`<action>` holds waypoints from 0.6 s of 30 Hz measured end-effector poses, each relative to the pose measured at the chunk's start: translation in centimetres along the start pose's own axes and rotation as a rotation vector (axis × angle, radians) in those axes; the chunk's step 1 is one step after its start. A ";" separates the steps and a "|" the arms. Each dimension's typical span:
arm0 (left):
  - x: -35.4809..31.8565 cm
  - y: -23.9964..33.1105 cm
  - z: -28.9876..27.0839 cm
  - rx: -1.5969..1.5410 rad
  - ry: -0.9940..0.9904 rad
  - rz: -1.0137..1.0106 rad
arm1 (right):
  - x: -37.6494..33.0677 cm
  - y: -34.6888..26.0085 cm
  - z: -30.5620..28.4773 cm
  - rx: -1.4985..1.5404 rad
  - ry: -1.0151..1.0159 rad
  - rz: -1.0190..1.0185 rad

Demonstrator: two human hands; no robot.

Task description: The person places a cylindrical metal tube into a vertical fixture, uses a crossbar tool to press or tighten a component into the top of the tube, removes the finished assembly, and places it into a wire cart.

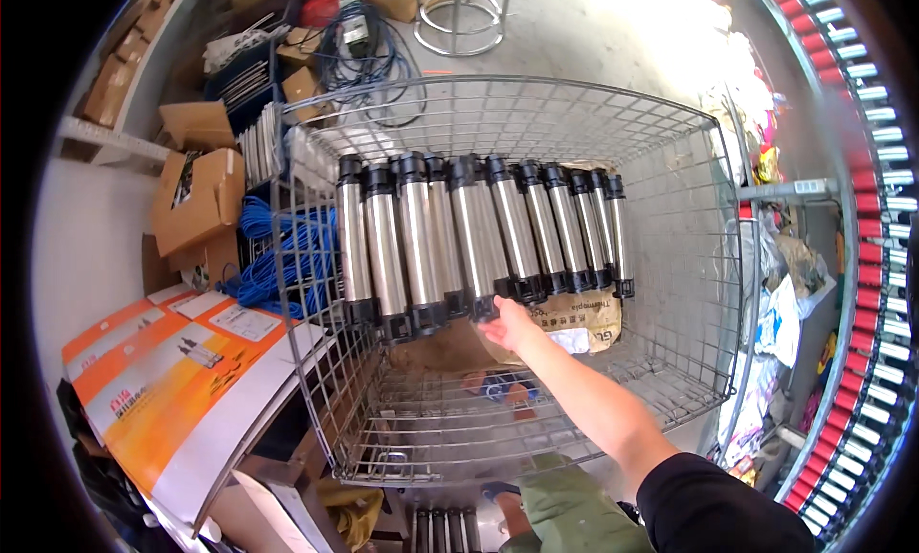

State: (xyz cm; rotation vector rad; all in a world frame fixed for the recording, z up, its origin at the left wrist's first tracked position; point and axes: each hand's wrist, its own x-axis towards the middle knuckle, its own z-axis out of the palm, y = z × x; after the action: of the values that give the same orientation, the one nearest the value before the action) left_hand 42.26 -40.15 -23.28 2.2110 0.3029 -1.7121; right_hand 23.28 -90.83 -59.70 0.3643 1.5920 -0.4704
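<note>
My right hand [510, 327] reaches in from the lower right, its fingers closed at the black lower end of a steel cylinder with black end caps [476, 232]. Several similar cylinders [388, 251] lean side by side in a row on both sides of it. They all stand inside a grey wire basket [716, 124]. Under their lower ends lies a brown paper sack [605, 325] with a white label. Part of the grip is hidden behind the hand itself. My left hand does not appear.
Left of the basket are orange-and-white printed cardboard sheets [182, 361], a blue cable coil [273, 251] and an open cardboard box [199, 203]. A red-and-silver roller track [866, 266] curves along the right. More dark-capped cylinders [447, 531] stand below the basket's near edge.
</note>
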 end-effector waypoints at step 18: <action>2.7 -18.6 -3.1 -0.449 0.202 -0.102 | -6.1 6.5 6.1 -0.177 0.115 0.009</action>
State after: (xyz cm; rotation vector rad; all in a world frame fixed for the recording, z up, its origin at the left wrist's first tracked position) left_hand 39.02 -21.87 -27.53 2.0533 0.7784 -1.3040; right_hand 32.25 -88.04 -54.40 0.2676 1.7282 -0.3030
